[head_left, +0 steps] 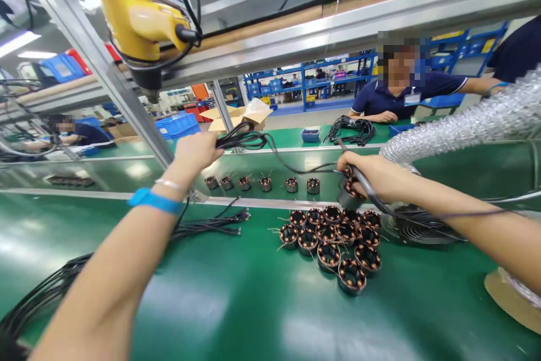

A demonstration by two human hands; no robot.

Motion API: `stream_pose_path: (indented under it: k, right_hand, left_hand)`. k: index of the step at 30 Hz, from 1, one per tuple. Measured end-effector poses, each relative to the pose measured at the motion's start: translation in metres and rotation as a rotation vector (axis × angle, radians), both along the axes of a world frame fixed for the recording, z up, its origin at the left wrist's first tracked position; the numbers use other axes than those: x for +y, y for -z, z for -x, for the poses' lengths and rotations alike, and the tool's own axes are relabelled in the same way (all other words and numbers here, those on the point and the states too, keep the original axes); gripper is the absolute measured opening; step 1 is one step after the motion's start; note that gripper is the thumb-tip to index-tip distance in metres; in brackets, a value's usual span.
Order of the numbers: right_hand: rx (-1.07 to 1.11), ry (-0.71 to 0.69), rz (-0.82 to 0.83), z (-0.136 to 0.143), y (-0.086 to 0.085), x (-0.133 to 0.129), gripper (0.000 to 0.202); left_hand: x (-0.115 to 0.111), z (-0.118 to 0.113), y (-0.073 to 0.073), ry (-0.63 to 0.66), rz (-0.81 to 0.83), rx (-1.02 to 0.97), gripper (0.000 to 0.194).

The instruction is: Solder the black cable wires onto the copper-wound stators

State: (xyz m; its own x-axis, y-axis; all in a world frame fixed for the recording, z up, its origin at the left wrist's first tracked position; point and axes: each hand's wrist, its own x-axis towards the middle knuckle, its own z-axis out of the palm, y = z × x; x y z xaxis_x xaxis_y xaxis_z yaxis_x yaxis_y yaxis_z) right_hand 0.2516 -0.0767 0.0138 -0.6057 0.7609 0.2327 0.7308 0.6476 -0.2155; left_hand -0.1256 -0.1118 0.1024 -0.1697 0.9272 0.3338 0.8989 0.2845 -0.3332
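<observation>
My left hand (195,152) is closed round a looped bundle of black cable (247,138), raised over the conveyor. One cable runs from it across to my right hand (372,177). My right hand is closed on a copper-wound stator (350,191), and a dark rod-like tool or thick cord also passes through its grip; its fingertips are partly hidden. Several stators (328,255) stand grouped on the green bench below my right hand. Black cables (211,224) lie on the bench beneath my left forearm.
A row of stators (266,183) sits on the conveyor (139,172). A yellow power tool (139,12) hangs at upper left by a metal post. A silver duct (469,116) crosses at right. Opposite, a person (391,96) sits near cable bundles (350,130) and a blue tray (310,135).
</observation>
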Motion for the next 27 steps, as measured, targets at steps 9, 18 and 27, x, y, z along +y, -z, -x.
stream_pose_path:
  k: [9,18,27]
  right_hand:
    - [-0.235,0.473,0.096,0.045,0.061,0.144,0.032]
    - [-0.32,0.625,0.226,0.04,0.082,0.162,0.034]
    - [-0.24,0.229,0.029,0.043,0.024,0.07,0.03]
  left_hand:
    - [0.181,-0.074,0.094,0.218,-0.047,-0.224,0.035]
    - [0.161,-0.054,0.176,0.23,0.35,-0.355,0.031]
    - [0.143,-0.081,0.174,0.198,0.438,-0.399,0.033]
